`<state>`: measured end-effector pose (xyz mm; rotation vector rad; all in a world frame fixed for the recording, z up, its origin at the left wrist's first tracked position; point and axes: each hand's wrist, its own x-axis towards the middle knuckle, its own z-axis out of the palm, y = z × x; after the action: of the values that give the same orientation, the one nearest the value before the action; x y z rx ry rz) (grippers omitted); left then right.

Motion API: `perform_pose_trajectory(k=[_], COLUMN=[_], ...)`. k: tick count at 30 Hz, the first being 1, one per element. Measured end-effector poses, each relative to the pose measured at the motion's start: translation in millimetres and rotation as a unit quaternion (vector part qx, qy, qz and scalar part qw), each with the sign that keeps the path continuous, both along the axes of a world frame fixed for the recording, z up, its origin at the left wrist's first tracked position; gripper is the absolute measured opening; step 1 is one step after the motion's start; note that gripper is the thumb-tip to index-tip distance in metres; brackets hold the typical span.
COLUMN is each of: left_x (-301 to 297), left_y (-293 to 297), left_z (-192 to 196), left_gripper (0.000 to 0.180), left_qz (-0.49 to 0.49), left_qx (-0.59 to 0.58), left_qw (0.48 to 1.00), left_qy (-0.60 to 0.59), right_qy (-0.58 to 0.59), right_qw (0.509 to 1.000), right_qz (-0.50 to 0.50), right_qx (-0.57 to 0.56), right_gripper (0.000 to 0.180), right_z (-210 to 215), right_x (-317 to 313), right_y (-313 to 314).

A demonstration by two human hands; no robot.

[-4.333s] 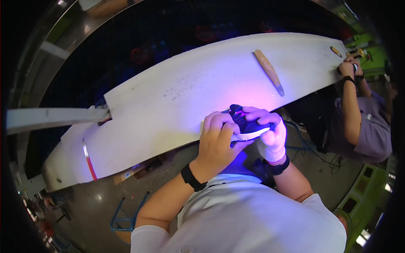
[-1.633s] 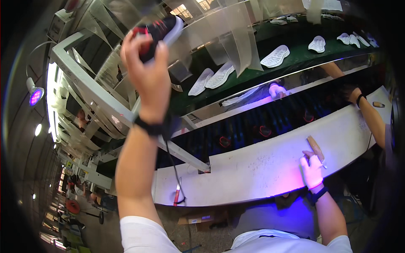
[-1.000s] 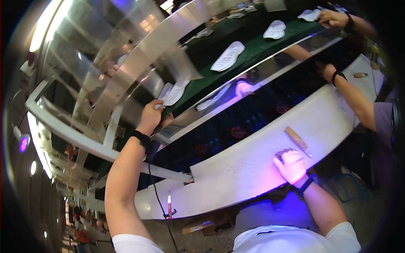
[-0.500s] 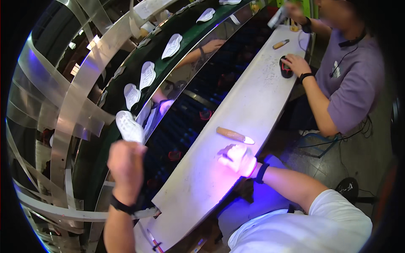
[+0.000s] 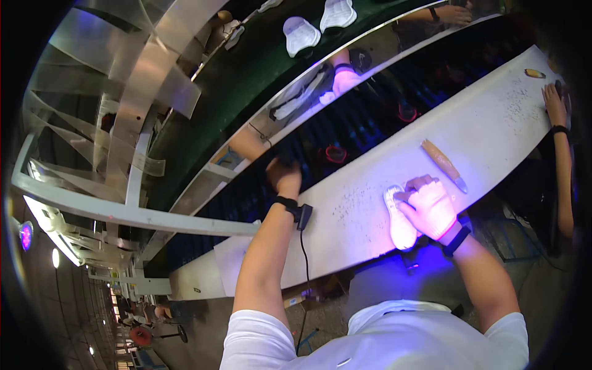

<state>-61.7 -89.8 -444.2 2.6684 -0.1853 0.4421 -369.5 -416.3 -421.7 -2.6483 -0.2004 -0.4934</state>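
A white shoe sole (image 5: 399, 227) rests at the near edge of the pale workbench, lit violet. My right hand (image 5: 430, 206) is closed on its upper right side, thumb and fingers bent over it. Just beyond this hand lies a knife (image 5: 441, 159) with a wooden handle and a short blade. My left hand (image 5: 285, 176) reaches over the dark roller lane at the bench's far side. Its fingers are dark and smeared, so whether they hold anything is hidden.
White soles (image 5: 301, 36) lie on the green conveyor belt (image 5: 246, 105) beyond a shiny metal rail. Red-edged dark shoes (image 5: 336, 153) sit in the roller lane (image 5: 370, 132). A white metal bar (image 5: 172, 220) crosses at left. A co-worker's hand (image 5: 555, 105) is at far right.
My left hand has left the green belt for the roller lane. A white sole, earlier by my left hand, is now in my right hand. The view has swung left.
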Motion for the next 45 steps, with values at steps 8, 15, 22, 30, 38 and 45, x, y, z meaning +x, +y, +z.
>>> perform_pose_trajectory(k=[8,15,22,30,38,45], left_x=[54,2,-160,-273,-269,-269], left_y=[116,102,-3,-18,-29,-74], left_z=[-72,-41,76,86,39,83], left_gripper=[0.079,0.051,0.055,0.037,0.056,0.032], left_qz=[0.298,0.124,-0.357,-0.582,-0.567,-0.390], left_qx=[-0.129,-0.299,-0.139,0.138,0.185,-0.283], left_qw=[0.918,0.946,0.921,0.793,0.799,0.874], left_qy=[0.227,0.035,0.069,-0.113,-0.084,0.066], right_qy=[-0.026,-0.047,0.011,0.021,-0.233,-0.173], right_qw=[0.996,0.995,0.996,0.995,0.959,0.963], right_qz=[-0.040,-0.027,-0.011,0.096,0.055,0.064], right_qx=[0.077,0.086,0.090,-0.013,0.152,0.196], right_gripper=[0.016,0.016,0.041,0.055,0.026,0.021], right_z=[-10,-10,-4,-8,53,19], right_x=[3,4,-2,-86,-89,-71], right_y=[0,5,-4,-3,0,-8])
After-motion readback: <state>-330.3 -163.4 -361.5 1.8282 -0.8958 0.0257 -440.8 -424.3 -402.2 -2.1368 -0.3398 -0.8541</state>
